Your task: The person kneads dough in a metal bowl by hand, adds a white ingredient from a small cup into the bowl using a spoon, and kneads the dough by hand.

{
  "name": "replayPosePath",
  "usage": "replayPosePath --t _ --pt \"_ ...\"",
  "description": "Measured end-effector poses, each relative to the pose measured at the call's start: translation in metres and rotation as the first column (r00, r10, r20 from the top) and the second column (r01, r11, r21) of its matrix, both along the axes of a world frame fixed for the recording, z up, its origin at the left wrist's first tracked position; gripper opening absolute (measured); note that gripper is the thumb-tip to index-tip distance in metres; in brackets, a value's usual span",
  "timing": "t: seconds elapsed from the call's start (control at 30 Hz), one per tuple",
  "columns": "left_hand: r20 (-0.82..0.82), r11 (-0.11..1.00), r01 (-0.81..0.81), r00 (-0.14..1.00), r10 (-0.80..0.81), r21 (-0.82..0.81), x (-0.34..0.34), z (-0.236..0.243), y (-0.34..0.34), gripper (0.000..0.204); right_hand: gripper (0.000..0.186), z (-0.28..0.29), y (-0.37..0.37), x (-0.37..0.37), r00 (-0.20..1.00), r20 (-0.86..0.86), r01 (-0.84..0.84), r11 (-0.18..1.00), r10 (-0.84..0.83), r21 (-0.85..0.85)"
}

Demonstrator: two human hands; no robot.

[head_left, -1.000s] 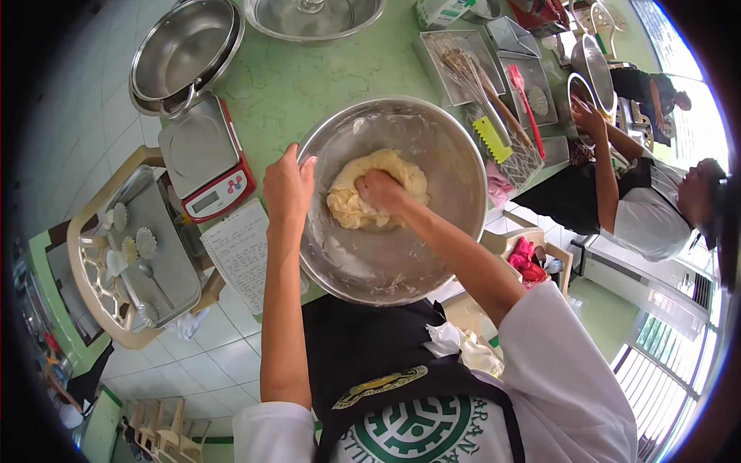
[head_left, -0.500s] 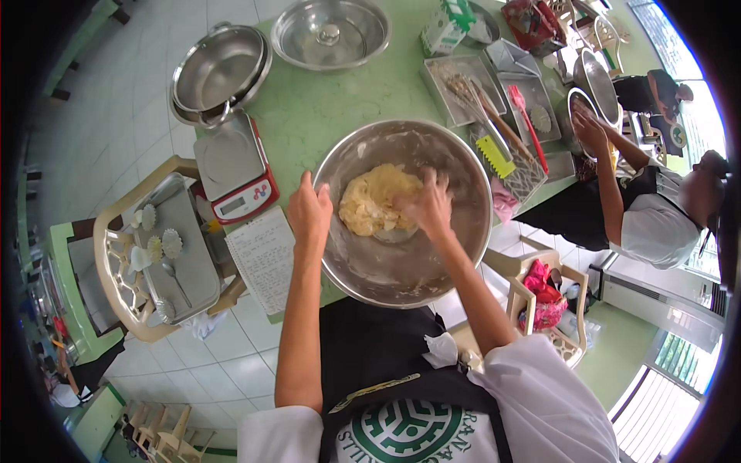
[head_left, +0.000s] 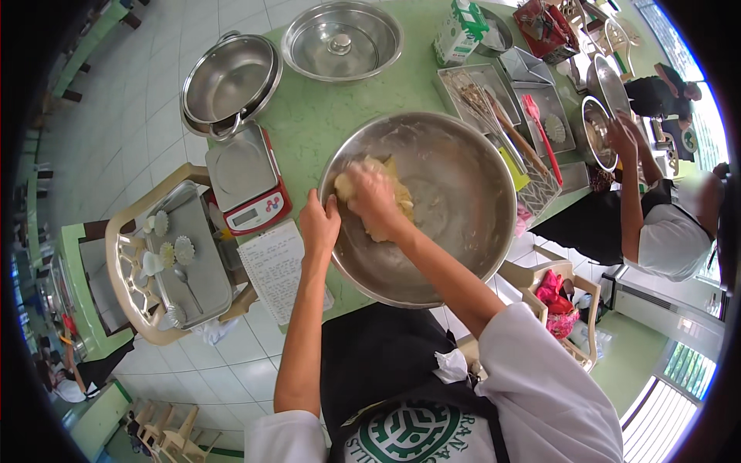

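Note:
A large steel bowl (head_left: 455, 216) sits at the near edge of the green table, directly in front of me. My left hand (head_left: 320, 220) grips its left rim, fingers closed over it. Inside, pale yellow dough (head_left: 403, 197) is bunched against the bowl's left side. My right hand (head_left: 370, 193) is pressed into this dough with curled fingers, covering much of it; the fingertips are slightly blurred. Left of the bowl lie a red-and-steel scale (head_left: 243, 174) and a handwritten notebook (head_left: 274, 274).
Nested pots (head_left: 224, 85) and a lid (head_left: 324, 54) lie behind; trays of utensils (head_left: 552, 116) and a carton (head_left: 454, 35) are to the right. A chair holds a tray (head_left: 204, 282) at left. Another person (head_left: 668, 231) works at a bowl on the right.
My right hand has moved from the right of the dough onto it, toward the left rim, and the dough has shifted left in the bowl. My left hand still grips the rim.

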State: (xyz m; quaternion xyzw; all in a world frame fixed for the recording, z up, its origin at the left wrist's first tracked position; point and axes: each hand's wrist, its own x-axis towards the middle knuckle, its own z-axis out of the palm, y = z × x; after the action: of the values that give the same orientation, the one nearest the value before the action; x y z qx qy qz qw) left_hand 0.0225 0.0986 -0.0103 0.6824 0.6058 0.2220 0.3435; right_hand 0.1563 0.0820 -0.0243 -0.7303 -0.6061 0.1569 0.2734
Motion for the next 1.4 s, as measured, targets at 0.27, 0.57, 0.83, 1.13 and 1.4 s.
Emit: replayPosePath --t 0.27,0.57,0.83,1.13,1.4 --pt "-0.026 0.997 -0.024 0.999 0.026 0.078 -0.006 0.010 -0.002 0.023 0.035 0.084 -0.090 0.055 0.868 -0.025 -0.464 0.792 0.497 -0.397" --pt "-0.118 0.883 0.122 0.990 -0.076 0.454 0.004 0.019 0.050 0.026 0.050 0.051 -0.118 0.044 0.977 0.082 -0.116 0.821 0.194 -0.560" --pt "-0.277 0.978 0.181 0.950 -0.146 0.106 0.029 0.022 0.070 0.025 0.052 -0.012 -0.044 0.057 0.935 -0.077 -0.307 0.678 0.347 -0.668" --pt "-0.327 0.984 0.165 0.935 -0.135 0.065 0.029 0.025 0.074 0.027 0.043 -0.024 -0.008 0.041 0.945 -0.242 0.068 0.857 -0.219 -0.511" --pt "-0.230 0.961 0.209 0.959 -0.166 0.179 0.017 0.018 0.072 0.025 0.020 -0.003 -0.008 0.107 0.981 -0.080 0.150 0.947 -0.179 -0.285"
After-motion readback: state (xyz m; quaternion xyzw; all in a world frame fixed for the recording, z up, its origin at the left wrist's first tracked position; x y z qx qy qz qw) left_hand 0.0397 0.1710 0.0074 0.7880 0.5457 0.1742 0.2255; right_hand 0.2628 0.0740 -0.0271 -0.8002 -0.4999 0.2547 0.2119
